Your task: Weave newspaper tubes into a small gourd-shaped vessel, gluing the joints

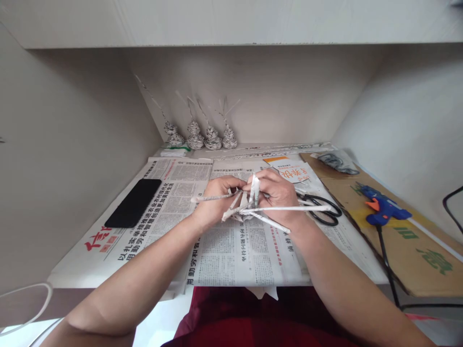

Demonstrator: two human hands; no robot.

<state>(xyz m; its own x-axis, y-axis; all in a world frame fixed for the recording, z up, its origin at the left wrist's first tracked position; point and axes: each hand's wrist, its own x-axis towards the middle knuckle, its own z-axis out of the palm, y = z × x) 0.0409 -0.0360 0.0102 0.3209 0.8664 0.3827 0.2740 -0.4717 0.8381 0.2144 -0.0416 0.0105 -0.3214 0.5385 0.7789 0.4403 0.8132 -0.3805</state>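
Observation:
Both hands meet above the newspaper (pixel 231 250) in the middle of the desk. Between them is a bundle of rolled paper sticks (pixel 249 209), crossed at the centre with their ends jutting out several ways. My left hand (pixel 219 195) is closed on the bundle's left side, one stick lying across its back. My right hand (pixel 277 190) grips the bundle from the right, its fingers bent over the far side. The fingertips of both hands come close together there and are partly hidden by the sticks.
Several woven paper gourds (pixel 213 137) stand at the back wall, beside long paper sticks (pixel 275 152). A black phone (pixel 133 203) lies left. Right are black-handled scissors (pixel 325 212), cardboard (pixel 369 231), a blue glue gun (pixel 388 207) with its cable, and a plastic bag (pixel 336 163).

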